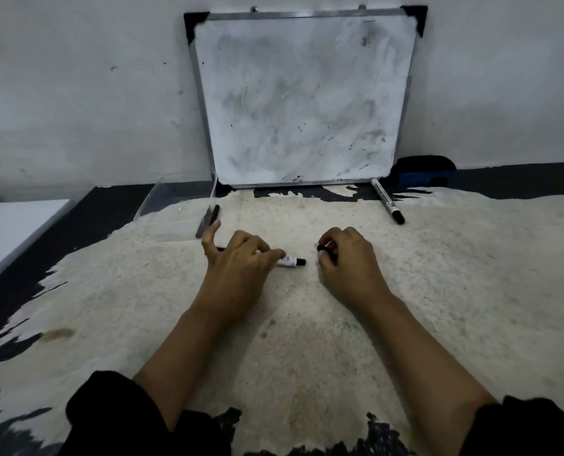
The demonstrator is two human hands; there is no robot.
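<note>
My left hand holds a white marker low over the table, its uncapped black tip pointing right. A short gap away, my right hand pinches the marker's black cap between thumb and fingers. A smudged whiteboard leans against the wall behind both hands. A second marker, capped, lies on the table below the board's right corner. A third dark marker rests in a clear plastic box just beyond my left hand.
A blue and black board eraser sits at the wall right of the whiteboard. The table has a worn pale top with dark patches at its edges. A white surface lies at the far left.
</note>
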